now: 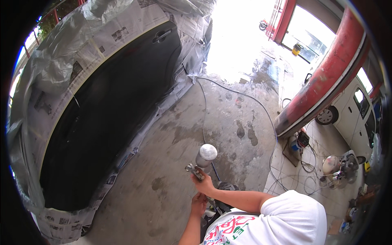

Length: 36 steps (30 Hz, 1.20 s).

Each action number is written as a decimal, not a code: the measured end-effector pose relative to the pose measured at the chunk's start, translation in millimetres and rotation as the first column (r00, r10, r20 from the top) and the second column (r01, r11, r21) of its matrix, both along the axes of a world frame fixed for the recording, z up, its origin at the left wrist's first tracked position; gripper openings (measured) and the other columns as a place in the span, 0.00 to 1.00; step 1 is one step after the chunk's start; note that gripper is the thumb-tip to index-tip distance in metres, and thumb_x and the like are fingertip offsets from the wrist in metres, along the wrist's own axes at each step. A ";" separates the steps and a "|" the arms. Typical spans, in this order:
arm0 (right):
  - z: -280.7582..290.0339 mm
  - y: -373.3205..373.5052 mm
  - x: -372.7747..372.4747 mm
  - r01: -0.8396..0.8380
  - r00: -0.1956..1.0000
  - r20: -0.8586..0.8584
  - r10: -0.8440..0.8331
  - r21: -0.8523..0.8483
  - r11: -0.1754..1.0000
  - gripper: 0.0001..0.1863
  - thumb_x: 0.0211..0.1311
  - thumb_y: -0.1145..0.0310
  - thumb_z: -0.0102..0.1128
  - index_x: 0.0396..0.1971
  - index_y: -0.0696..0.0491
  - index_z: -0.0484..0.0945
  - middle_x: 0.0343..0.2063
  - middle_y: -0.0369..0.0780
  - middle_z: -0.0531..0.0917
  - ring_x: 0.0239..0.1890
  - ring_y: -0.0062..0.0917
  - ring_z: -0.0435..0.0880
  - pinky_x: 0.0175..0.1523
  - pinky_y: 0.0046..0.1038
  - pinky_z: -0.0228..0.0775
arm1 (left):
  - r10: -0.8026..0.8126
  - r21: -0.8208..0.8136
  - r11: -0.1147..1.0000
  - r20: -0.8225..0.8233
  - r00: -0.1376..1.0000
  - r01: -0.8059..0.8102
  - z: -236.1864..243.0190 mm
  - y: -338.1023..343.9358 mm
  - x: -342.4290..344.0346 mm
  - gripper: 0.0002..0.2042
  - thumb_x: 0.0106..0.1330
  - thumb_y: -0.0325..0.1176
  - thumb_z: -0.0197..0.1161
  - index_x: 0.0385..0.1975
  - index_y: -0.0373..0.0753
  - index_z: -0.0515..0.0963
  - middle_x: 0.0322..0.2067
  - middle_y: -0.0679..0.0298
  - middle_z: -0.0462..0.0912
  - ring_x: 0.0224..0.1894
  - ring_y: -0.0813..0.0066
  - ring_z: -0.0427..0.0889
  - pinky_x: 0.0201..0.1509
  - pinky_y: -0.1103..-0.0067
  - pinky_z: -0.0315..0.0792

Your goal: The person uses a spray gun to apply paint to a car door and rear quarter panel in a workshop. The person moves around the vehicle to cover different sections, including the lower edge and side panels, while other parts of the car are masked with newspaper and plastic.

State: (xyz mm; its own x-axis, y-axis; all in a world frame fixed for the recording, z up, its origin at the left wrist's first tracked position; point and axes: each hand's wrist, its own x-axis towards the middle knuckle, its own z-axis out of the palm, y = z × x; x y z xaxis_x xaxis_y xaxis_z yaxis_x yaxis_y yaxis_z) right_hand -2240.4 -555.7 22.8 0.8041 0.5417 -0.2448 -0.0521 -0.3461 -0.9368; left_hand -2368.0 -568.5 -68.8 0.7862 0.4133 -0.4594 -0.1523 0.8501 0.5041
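A spray gun (pixel 197 173) with a round silver paint cup (pixel 207 153) on top is held in my right hand (pixel 205 185). Its nozzle end points left, toward the car side. Just below, my left hand (pixel 199 204) is closed near the bottom of the gun's handle, and what its fingers grip is hidden. To the left stands a car panel, a black door (pixel 118 90) with a handle (pixel 161 36) near its upper end. Newspaper (pixel 112 30) and tape frame the door. The gun is apart from the door.
Grey plastic sheeting (pixel 53 61) covers the rest of the car. A dark hose (pixel 255 98) loops over the stained concrete floor (pixel 179 139). At the right are a red post (pixel 322 77), an air compressor (pixel 337 169) and a white vehicle (pixel 354 110).
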 end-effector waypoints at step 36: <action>-443.3 548.4 548.7 -0.294 0.910 0.292 0.294 -0.045 0.955 0.18 0.72 0.49 0.60 0.45 0.50 0.83 0.20 0.32 0.81 0.13 0.15 0.71 0.18 0.25 0.61 | 0.019 0.529 -0.387 -0.814 0.580 0.756 -365.3 533.8 401.9 0.25 0.66 0.41 0.65 0.62 0.42 0.75 0.57 0.54 0.81 0.61 0.56 0.79 0.66 0.59 0.69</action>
State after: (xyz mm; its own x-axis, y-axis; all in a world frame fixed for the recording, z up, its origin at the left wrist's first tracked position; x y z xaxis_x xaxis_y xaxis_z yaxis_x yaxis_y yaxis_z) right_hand -1691.7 -7.3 -420.5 0.6442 0.7645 -0.0234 0.3275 -0.3034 -0.8948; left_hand -1966.2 -34.7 -434.1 0.9081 0.2790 -0.3122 0.4005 -0.7963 0.4533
